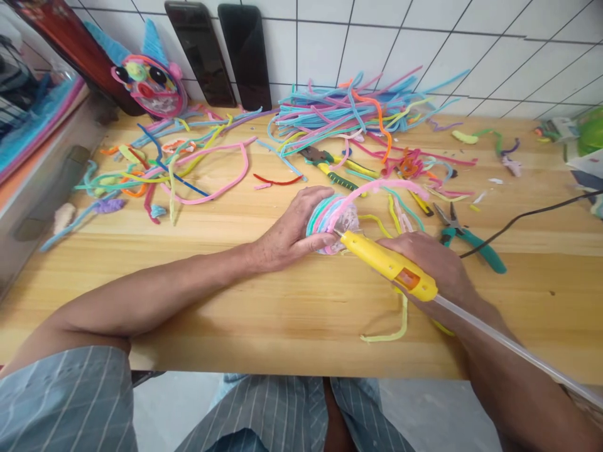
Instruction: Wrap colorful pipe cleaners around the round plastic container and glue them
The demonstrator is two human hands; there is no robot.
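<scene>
My left hand (304,229) is wrapped round a small clear plastic cup-like piece (347,220), coiled with turquoise, blue and pink pipe cleaners. A loose pink pipe cleaner (377,186) arcs up and right from the coil. In my right hand (431,260) is a yellow hot glue gun (386,260), its metal tip touching or almost touching the coil by my left thumb. A long clear glue stick (509,345) sticks out of the gun's rear. Pale yellow pipe cleaners (404,317) lie beneath my right hand.
Pipe cleaners (325,116) are heaped at the tiled wall, with more scattered at left (207,157). Green-yellow pliers (325,166) and teal pliers (475,242) lie beyond my hands. A black cord (532,216) crosses at right. Two phones (245,56) and a horned figure (157,91) stand behind.
</scene>
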